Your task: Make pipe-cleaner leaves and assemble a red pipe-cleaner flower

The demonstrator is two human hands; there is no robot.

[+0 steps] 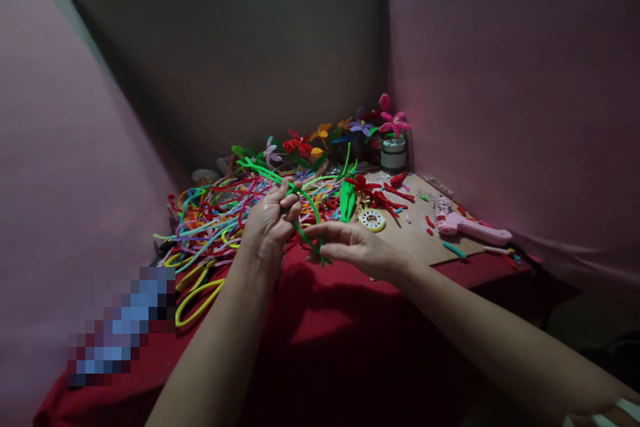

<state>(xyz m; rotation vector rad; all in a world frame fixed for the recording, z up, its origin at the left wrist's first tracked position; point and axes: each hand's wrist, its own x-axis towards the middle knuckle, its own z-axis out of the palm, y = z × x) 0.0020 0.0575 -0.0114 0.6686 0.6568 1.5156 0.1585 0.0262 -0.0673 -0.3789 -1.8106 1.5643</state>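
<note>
Apparently for steadiness, the left hand (274,215) curls closed around green pipe cleaners (269,173) above the red cloth (325,320), while the right hand (361,250) loosely pinches their lower ends between thumb and fingers.

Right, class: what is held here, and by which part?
Green pipe cleaners, gripped around mid-length by the left hand; the right hand is near their lower ends, its grip unclear.
</note>
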